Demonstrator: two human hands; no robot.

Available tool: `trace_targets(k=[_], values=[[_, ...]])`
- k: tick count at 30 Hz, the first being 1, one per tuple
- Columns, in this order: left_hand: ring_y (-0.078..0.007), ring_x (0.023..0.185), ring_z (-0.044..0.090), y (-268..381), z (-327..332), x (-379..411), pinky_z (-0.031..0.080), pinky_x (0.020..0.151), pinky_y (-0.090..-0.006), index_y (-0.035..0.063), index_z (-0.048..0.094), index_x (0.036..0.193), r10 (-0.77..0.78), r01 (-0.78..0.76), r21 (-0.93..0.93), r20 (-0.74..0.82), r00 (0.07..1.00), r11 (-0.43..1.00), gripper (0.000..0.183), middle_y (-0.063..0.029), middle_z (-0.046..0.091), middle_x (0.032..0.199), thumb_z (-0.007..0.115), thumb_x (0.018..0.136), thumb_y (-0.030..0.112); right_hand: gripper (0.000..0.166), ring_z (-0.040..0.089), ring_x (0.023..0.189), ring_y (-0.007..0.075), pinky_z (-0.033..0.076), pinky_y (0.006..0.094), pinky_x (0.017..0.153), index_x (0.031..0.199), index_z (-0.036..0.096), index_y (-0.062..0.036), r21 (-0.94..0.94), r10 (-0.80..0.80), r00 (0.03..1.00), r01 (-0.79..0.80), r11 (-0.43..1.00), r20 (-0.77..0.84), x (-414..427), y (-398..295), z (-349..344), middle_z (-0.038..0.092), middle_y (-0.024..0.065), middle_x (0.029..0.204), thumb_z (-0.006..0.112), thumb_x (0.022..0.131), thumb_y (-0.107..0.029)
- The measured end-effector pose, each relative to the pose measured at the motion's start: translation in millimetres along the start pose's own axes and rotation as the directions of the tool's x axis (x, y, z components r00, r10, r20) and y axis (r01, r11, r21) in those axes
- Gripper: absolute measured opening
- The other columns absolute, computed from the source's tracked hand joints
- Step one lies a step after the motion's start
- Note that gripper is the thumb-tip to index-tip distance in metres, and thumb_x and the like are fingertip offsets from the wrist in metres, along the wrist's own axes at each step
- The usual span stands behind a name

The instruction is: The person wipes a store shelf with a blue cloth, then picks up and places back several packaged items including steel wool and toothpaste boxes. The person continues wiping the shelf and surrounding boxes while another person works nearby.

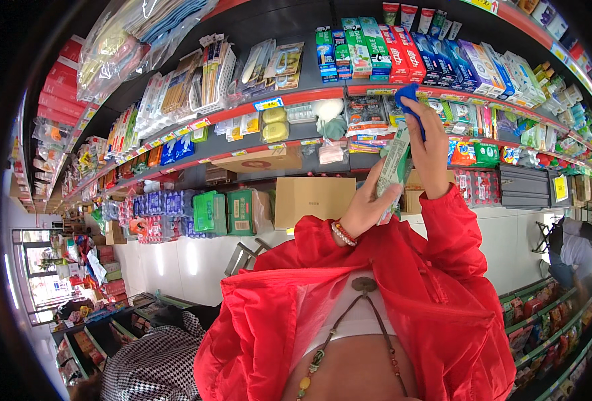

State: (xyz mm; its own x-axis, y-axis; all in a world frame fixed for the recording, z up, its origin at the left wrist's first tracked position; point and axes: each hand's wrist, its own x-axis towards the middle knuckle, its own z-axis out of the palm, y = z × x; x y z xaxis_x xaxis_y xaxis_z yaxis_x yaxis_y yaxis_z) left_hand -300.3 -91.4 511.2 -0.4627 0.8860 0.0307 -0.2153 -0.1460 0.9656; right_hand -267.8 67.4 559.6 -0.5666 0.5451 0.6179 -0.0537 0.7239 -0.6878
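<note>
In my left hand (366,203) is a green and white toothpaste box (395,165), gripped along its lower part and tilted. My right hand (428,143) holds a blue cloth (412,105) between thumb and fingers, beside the upper end of that box. Both hands are in front of the shelf edge (301,96). Beyond them, rows of toothpaste boxes (358,50) stand on the upper shelf, green ones at the left, red ones (398,52) beside them, then blue and purple ones. Several toothpaste tubes (408,15) stand behind the boxes.
A white basket (213,95) and packaged toothbrushes are farther left. Lower shelves hold soap packs (275,125) and detergent bags (462,153). Below stand a cardboard box (316,200) and bottle packs. A stool (245,258) is behind me; a person in checked clothing (150,361) and another person (576,245) are nearby.
</note>
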Motion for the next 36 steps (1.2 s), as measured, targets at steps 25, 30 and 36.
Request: trace_targets(k=[25,30,36], values=[[-0.0244,0.096,0.06,11.6,-17.0,1.1,0.05,0.077,-0.0351,0.0018,0.031,0.133,-0.334,0.357,-0.091,0.203,0.921,0.93,0.061,-0.0165,0.053,0.114,0.06,0.08,0.007,0.019,0.058,0.097,0.0225,0.043,0.0305,0.087,0.106,0.063,-0.0048,0.272,0.233,0.971,-0.21,0.939,-0.052,-8.5,15.6,-4.5,0.063,0.009,0.107,0.057,0.089,-0.01],[-0.0251,0.094,0.061,18.9,-19.4,5.3,0.054,0.078,-0.037,0.0018,0.029,0.135,-0.221,0.267,-0.512,0.15,0.964,0.816,0.055,-0.0155,0.051,0.12,0.055,0.088,0.012,0.031,0.058,0.099,0.0165,0.047,0.0298,0.086,0.118,0.055,-0.0028,0.895,0.688,0.725,-0.332,0.297,0.041,-7.9,23.1,2.2,0.061,0.0086,0.112,0.049,0.096,-0.023],[-0.0032,0.067,0.051,0.4,-25.2,17.2,0.041,0.057,-0.0172,0.0055,0.046,0.121,-0.245,0.208,-0.209,-0.173,0.954,0.956,0.038,0.0022,0.057,0.089,0.053,0.094,0.032,0.04,0.057,0.088,0.0084,0.047,0.0231,0.075,0.121,0.051,-0.0051,0.827,0.662,0.669,-0.547,0.131,0.338,-30.1,-6.2,28.5,0.06,0.0013,0.101,0.061,0.09,-0.028]])
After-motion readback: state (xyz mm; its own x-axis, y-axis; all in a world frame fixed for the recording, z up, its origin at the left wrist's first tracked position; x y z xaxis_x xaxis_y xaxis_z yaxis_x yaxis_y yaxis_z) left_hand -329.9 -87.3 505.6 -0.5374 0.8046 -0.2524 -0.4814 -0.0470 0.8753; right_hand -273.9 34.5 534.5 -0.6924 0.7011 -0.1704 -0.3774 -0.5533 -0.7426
